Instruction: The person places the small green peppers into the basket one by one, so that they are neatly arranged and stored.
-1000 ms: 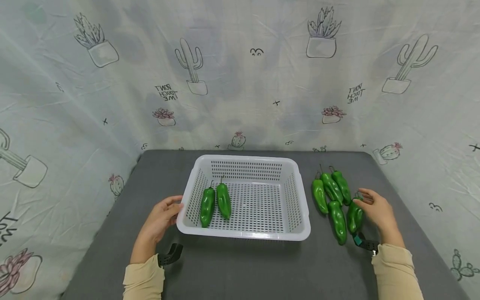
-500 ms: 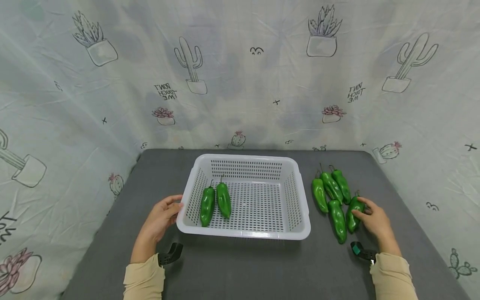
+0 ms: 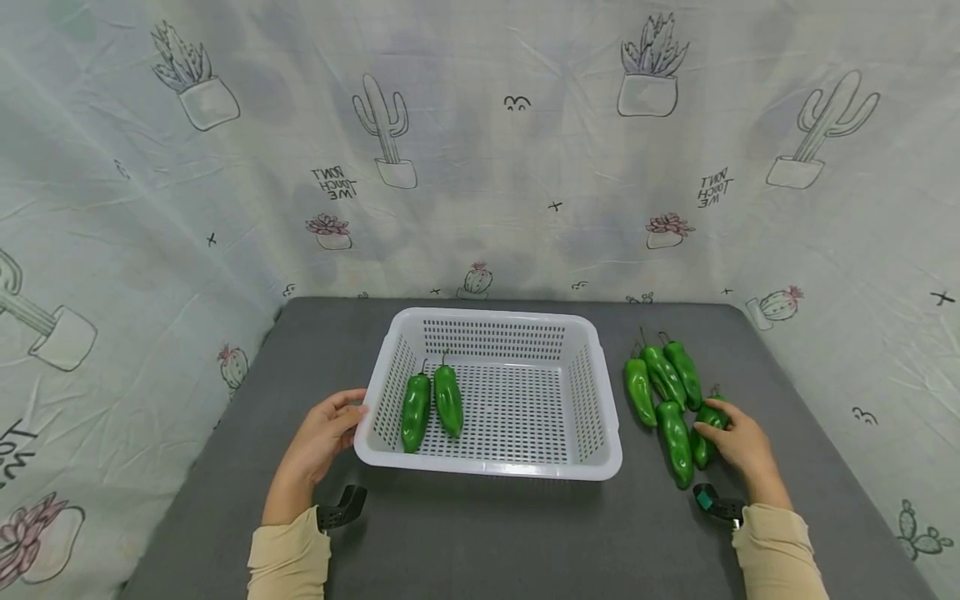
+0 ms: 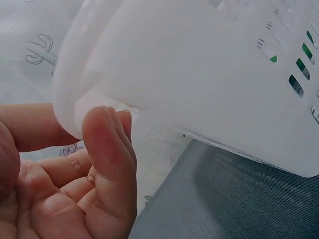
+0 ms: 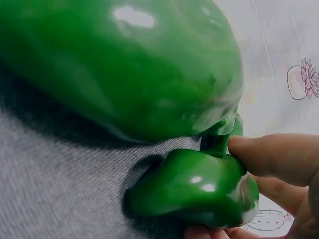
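Head view, and my right fingers (image 3: 725, 408) pinch a green pepper (image 3: 703, 453) between them, pressing both sides, I'd say so it can't roll, while my left fingers (image 3: 343, 399) clasp the basket (image 3: 487, 471) by its rim, probably to steady it.

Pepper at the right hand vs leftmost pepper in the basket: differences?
Place: the gripped pepper is outside the white basket; the leftmost basket pepper lies inside.
Contact: the right hand grips the gripped pepper; no hand touches the leftmost basket pepper.
Head view: the hand partly covers the gripped pepper; the leftmost basket pepper has no hand over it.
Shared: both green and glossy.
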### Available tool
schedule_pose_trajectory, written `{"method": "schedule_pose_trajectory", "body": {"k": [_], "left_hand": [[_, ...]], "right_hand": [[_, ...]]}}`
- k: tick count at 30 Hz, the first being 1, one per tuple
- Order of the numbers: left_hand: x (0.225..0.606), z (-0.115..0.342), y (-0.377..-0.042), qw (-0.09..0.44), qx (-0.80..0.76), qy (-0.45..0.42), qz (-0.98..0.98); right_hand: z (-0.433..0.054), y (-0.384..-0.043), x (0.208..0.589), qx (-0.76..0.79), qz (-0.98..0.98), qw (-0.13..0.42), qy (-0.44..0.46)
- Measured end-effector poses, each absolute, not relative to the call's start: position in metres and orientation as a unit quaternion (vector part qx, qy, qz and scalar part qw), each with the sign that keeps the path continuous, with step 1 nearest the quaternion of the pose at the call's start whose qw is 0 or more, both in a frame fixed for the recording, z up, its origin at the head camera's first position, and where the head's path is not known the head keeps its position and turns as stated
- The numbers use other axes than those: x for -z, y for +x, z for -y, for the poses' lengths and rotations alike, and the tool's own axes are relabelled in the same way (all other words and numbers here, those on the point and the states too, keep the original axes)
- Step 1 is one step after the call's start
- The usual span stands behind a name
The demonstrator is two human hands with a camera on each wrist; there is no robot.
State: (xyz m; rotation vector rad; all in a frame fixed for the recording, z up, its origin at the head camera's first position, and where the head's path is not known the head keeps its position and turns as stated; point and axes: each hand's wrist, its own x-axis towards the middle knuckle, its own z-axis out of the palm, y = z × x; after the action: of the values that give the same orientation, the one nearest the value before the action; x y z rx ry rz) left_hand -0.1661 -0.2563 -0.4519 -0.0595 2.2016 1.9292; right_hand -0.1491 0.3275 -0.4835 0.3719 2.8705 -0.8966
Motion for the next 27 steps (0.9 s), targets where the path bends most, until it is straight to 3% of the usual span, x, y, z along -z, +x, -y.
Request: {"method": "schedule_pose_trajectory", "body": {"k": [21,27], "left_hand": [[0.452,0.257,-0.166,0.108,-0.650,-0.018,-0.752],[0.454,0.257,-0.165,0.108,-0.649,-0.019,-0.753]], "right_hand": [[-0.332,-0.141,0.488,0.420,-0.893,0.035,0.159],[-0.329,-0.139,0.481,0.425,-0.889,-0.005,0.171]]}}
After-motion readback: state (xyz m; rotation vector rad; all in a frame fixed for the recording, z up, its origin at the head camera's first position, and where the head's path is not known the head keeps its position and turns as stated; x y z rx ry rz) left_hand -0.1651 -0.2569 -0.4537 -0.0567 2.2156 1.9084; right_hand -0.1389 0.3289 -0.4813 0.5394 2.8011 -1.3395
